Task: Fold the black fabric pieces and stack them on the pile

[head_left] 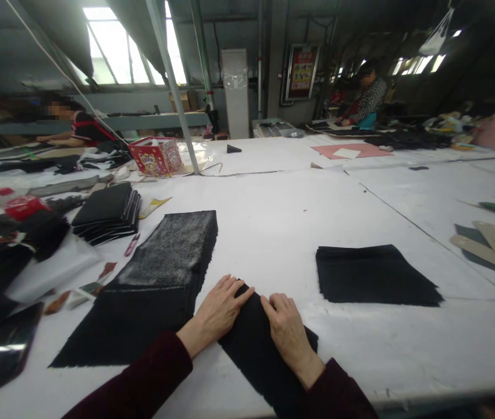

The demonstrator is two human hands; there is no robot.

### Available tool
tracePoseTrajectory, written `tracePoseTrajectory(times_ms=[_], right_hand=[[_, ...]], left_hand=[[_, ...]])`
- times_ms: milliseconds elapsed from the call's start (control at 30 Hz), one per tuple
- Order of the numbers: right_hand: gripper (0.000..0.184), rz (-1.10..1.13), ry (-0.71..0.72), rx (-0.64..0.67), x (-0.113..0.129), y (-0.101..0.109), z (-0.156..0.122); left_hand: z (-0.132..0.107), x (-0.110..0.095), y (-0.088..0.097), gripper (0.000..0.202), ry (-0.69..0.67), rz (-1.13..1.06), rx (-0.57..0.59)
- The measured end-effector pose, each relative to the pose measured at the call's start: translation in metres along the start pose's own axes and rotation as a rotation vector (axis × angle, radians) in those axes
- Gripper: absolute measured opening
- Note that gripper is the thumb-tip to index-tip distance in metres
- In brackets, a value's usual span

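Note:
A long strip of black fabric (256,349) lies on the white table (282,227) right in front of me. My left hand (218,308) rests flat on its far left end, fingers stretched out. My right hand (288,331) presses down on the strip beside it, fingers bent at the far edge. A thick stack of black fabric pieces (160,273) sits just left of my left hand. Another low pile of black fabric (373,276) lies to the right.
A stack of black folded pieces (107,212) and small pink snips (132,244) lie at the left, with clutter and plastic bags beyond. A red printed box (155,156) stands by a pole. Beige pattern strips (491,244) lie far right. Other people sit at the back.

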State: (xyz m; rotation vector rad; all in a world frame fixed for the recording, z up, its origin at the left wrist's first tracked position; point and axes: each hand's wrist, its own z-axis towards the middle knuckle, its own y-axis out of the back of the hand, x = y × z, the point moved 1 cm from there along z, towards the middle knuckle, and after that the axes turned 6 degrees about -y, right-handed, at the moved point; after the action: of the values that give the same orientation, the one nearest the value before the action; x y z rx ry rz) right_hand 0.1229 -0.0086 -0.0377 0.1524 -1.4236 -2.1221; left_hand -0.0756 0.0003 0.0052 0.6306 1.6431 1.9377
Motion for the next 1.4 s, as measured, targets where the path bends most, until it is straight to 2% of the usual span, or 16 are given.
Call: tracePoseTrajectory(times_ms=[233,400,633,867,967,1200,1400], right_hand=[[0.030,0.020,-0.017,0.024,-0.004,0.010,-0.008],[0.031,0.049,-0.042,0.023,-0.009,0.017,-0.015],[0.029,0.073,-0.076,0.055,-0.013,0.027,-0.024],[0.028,0.067,-0.077,0.078,-0.018,0.032,-0.033],[0.029,0.060,-0.072,0.079,-0.021,0.034,-0.037],[0.030,0.043,-0.073,0.079,-0.028,0.041,-0.049],[0.030,0.046,-0.074,0.099,-0.034,0.047,-0.059]], left_hand=[[0.005,-0.007,-0.003,0.059,-0.102,0.003,0.048],[0.008,-0.013,-0.004,0.075,-0.107,0.026,0.104],[0.014,-0.020,0.001,0.080,-0.135,0.106,0.135],[0.016,-0.024,0.000,0.080,-0.150,0.206,0.232],[0.015,-0.025,-0.001,0.078,-0.164,0.206,0.232],[0.016,-0.035,-0.011,0.059,-0.217,0.201,0.219],[0.021,-0.047,-0.001,0.066,-0.211,0.245,0.231]])
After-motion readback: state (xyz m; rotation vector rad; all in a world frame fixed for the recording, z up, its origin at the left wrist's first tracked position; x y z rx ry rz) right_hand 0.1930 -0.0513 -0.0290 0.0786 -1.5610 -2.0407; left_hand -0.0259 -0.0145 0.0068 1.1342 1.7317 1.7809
